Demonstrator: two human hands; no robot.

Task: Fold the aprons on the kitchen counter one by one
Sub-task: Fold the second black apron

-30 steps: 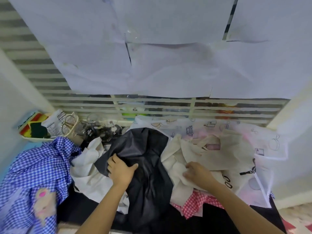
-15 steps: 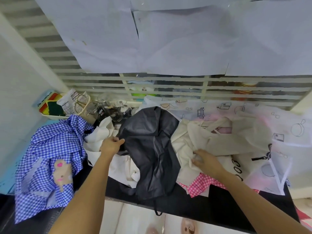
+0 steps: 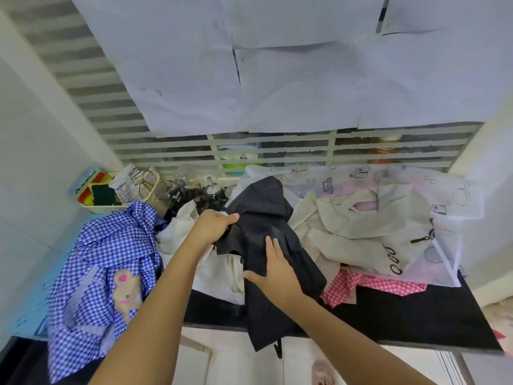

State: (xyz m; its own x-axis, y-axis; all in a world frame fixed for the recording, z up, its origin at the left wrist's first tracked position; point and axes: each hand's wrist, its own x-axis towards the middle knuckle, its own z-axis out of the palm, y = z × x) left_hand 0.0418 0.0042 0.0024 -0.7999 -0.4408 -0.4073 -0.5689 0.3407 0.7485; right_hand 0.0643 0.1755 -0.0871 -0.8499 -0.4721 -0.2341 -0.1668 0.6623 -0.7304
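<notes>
- The black apron lies down the middle of the counter, on top of the heap. Its near end hangs over the front edge, with a strap dangling below.
- The right hand lies flat on it near the front edge, fingers straight and gripping nothing. It only presses the cloth down.
- The left hand, a little further back, has its fingers curled on the apron's left edge with the thumb on top, holding the cloth.
- The step in hand looks like freeing this apron and spreading it for a first fold.
- To do it well, lift with the left hand rather than drag, and keep the right palm as the anchor. Bring the hanging end and strap up onto the counter first, so that their weight does not skew the fold.
- The white apron lies under the black one's left side, and the cream apron and pink apron lie just beside it on the right. A sideways pull could drag them along.
- The blue apron is draped over the left front corner and could slip if nudged.
- Glasses and a tray stand at the back left corner, so keep any sweep of cloth away from them.
</notes>
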